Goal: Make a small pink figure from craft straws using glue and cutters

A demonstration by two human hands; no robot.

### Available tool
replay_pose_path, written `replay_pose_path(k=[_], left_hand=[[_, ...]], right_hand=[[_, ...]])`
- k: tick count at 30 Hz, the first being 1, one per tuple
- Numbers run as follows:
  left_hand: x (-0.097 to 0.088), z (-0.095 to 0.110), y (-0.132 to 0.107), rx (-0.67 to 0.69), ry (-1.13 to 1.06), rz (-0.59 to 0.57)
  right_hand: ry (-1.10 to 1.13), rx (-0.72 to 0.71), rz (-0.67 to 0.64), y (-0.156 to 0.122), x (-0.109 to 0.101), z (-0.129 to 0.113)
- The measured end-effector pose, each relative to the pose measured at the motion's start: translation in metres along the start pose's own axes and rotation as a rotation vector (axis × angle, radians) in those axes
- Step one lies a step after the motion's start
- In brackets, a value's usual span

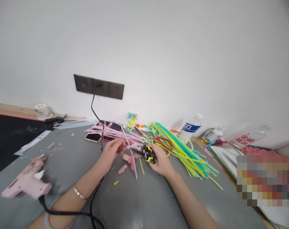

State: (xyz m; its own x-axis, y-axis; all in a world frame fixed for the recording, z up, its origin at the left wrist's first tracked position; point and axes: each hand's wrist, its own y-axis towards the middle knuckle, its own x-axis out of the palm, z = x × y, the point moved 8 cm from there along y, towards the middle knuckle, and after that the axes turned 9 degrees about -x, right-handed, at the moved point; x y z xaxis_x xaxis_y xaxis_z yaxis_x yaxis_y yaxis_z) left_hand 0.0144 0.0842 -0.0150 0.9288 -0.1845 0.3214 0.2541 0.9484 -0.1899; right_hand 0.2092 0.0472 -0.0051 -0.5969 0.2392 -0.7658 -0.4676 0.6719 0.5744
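My right hand [161,159] is wrapped around black-and-yellow pliers [148,154], whose jaws point left. Just at the jaws lies a small pink piece [132,146], and a long pink pipe cleaner [134,165] slants down past it. Close by on the left, my left hand [114,152] has its fingers curled together; whatever they may pinch is too small to make out. Below the jaws are pink looped shapes [133,161] and a loose pink twisted piece [122,169]. A bundle of pink pipe cleaners [116,133] lies behind the left hand.
Yellow and green pipe cleaners [182,149] spread at right, beside red-handled scissors [167,143] and a bottle [189,127]. A pink glue gun [27,181] lies at left, its black cable [63,213] running under my left arm. Phones [93,137] lie near the wall outlets [99,86].
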Motion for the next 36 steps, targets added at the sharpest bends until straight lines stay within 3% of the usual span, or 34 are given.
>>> replay_pose_path(k=[36], left_hand=[[0.0004, -0.0006, -0.0005, -0.026, -0.011, 0.009]], right_hand=[[-0.004, -0.01, 0.002, -0.0004, -0.0002, -0.0002]])
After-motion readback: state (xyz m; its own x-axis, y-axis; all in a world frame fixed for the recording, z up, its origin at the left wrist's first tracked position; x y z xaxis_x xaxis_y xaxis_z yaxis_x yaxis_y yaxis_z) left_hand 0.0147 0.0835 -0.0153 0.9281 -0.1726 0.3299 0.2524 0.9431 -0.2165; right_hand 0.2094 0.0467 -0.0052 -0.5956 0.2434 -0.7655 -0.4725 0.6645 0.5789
